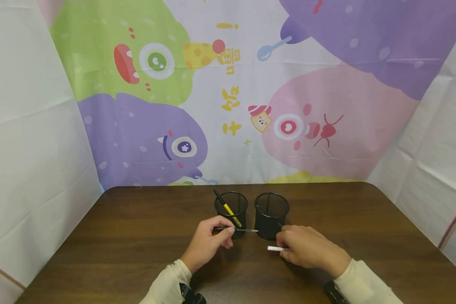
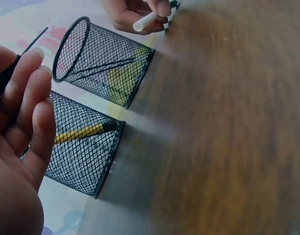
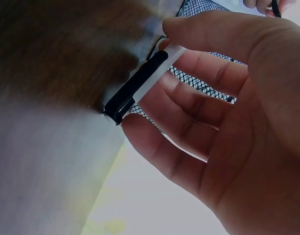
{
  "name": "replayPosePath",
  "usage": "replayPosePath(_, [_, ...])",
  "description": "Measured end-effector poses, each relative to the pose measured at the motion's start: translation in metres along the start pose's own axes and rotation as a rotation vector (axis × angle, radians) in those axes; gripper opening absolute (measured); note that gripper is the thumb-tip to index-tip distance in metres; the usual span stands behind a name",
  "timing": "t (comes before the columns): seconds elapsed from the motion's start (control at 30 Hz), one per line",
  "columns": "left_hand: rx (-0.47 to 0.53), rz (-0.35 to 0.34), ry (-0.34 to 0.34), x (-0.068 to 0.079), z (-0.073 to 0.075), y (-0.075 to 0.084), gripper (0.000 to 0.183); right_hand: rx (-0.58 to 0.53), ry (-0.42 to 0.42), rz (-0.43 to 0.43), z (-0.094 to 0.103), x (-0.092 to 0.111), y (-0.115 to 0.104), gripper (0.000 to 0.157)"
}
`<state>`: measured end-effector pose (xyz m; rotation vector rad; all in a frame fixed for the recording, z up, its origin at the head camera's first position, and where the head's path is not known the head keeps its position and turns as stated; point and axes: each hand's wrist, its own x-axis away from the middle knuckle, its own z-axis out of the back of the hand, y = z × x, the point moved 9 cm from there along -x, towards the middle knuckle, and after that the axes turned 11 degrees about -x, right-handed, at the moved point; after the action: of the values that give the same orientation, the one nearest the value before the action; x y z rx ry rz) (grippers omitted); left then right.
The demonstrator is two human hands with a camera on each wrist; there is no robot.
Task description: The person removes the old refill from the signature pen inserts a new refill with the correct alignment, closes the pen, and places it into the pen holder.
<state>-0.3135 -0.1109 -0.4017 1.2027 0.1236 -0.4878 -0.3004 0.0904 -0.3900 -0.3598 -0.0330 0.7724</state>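
Observation:
Two black mesh pen cups stand side by side mid-table. The left cup [image 1: 244,211] [image 2: 86,161] holds a yellow and black pen [image 1: 227,208] [image 2: 81,133]. A thin dark pen leans inside the right cup [image 1: 270,226] [image 2: 105,68]. My left hand [image 1: 228,231] [image 2: 22,112] pinches a thin black pen [image 1: 245,230] [image 2: 4,81] held level in front of the left cup. Just in front of the right cup, my right hand [image 1: 285,245] [image 3: 189,78] grips a white pen with a black clip [image 1: 275,248] [image 2: 145,21] [image 3: 140,88].
The dark wooden table [image 1: 118,236] ends at a cartoon-printed cloth backdrop [image 1: 228,105] behind the cups. White cloth walls stand on the left [image 1: 30,139] and right [image 1: 433,139]. Bare tabletop lies on both sides of the cups.

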Motion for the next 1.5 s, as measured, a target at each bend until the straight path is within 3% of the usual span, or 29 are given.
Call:
replayPosePath(1.07, [0.004,-0.002,0.002,-0.0012,-0.0005,-0.0007,0.013,0.045,0.005,-0.004,-0.0039,-0.0017,-0.0003,0.016])
replayPosePath(1.5, [0.005,0.004,0.004,-0.0006,-0.0004,0.0002,0.014,-0.005,0.02,-0.006,0.0002,-0.002,0.0015,0.012])
